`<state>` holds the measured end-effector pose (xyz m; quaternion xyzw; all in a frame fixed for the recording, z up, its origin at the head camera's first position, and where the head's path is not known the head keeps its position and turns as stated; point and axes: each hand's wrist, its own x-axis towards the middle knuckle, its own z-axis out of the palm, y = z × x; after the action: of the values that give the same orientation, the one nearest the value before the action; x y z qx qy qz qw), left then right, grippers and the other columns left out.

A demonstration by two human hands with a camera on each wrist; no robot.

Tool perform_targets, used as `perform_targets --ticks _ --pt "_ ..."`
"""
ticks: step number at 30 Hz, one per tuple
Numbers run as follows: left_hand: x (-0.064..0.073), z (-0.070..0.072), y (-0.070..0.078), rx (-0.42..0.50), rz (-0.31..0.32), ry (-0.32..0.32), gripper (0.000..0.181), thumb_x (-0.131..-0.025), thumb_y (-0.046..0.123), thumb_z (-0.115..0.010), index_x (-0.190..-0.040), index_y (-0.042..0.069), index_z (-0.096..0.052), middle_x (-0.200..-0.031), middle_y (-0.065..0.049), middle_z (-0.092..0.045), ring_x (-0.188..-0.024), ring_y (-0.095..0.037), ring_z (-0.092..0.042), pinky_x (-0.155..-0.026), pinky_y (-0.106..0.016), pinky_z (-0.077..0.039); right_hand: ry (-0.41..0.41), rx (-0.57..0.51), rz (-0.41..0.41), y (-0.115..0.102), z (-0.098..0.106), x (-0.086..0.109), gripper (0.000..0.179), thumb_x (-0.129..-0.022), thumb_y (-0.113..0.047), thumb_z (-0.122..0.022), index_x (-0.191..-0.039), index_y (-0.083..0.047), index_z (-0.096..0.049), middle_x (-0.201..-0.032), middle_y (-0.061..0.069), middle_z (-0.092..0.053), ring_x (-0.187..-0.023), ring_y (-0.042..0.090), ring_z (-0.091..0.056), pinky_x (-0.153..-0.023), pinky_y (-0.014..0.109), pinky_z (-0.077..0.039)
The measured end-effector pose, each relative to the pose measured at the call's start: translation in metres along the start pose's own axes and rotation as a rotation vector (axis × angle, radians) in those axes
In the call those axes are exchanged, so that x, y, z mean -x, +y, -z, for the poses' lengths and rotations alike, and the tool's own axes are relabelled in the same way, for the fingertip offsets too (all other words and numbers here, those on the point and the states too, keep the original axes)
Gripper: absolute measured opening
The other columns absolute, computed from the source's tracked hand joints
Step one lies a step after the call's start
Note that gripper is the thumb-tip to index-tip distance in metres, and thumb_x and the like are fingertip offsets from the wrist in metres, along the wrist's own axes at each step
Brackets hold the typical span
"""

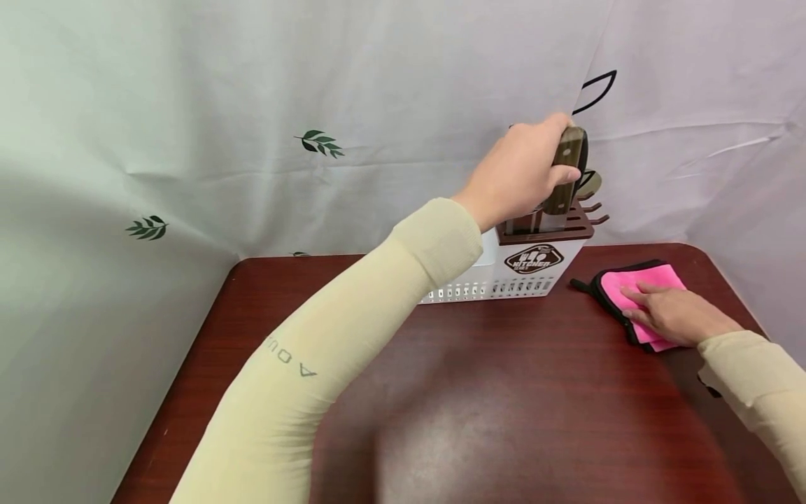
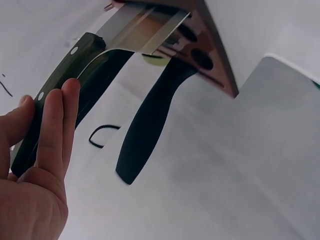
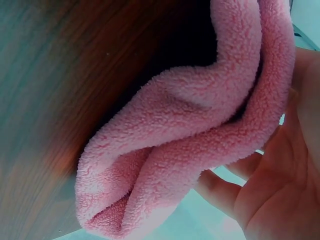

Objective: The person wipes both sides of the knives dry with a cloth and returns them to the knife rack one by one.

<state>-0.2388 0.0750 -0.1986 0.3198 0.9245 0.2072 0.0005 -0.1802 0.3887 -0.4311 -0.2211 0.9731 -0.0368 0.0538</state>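
Observation:
My left hand grips the dark wooden riveted handle of a knife above the rack. In the left wrist view, the broad shiny blade runs to the rack's brown slotted top, its far end hidden there. A second, black handle sticks out of the same top beside it. The knife rack has a white perforated body with a kitchen label. On the table's right side, my right hand rests with extended fingers on a folded pink cloth with black edging, fluffy in the right wrist view.
Brown hooks jut from the rack's right side. The dark red table has rounded back corners. Pale curtain with leaf prints hangs close behind the table and along its sides. A black loop extends from the cloth.

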Motion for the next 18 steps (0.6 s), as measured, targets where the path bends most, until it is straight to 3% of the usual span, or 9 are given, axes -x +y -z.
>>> perform_targets --ticks 10,18 --pt "0.003 -0.026 -0.009 0.006 0.043 -0.042 0.037 -0.103 0.036 -0.052 -0.132 0.012 -0.050 -0.105 0.003 -0.064 -0.090 -0.010 -0.062 -0.079 -0.022 -0.047 -0.013 0.005 0.002 0.000 -0.002 0.002 0.051 -0.092 -0.017 -0.069 -0.130 0.014 -0.057 -0.127 0.045 -0.051 -0.115 0.055 -0.055 -0.092 0.062 -0.047" --pt "0.003 -0.032 -0.015 0.069 0.067 -0.021 0.046 -0.102 0.039 -0.056 -0.140 0.014 -0.048 -0.106 0.004 -0.065 -0.091 -0.008 -0.061 -0.079 -0.021 -0.046 0.015 0.007 0.003 0.002 -0.005 0.002 0.049 -0.091 -0.016 -0.070 -0.129 0.014 -0.058 -0.126 0.045 -0.052 -0.113 0.055 -0.057 -0.091 0.062 -0.047"
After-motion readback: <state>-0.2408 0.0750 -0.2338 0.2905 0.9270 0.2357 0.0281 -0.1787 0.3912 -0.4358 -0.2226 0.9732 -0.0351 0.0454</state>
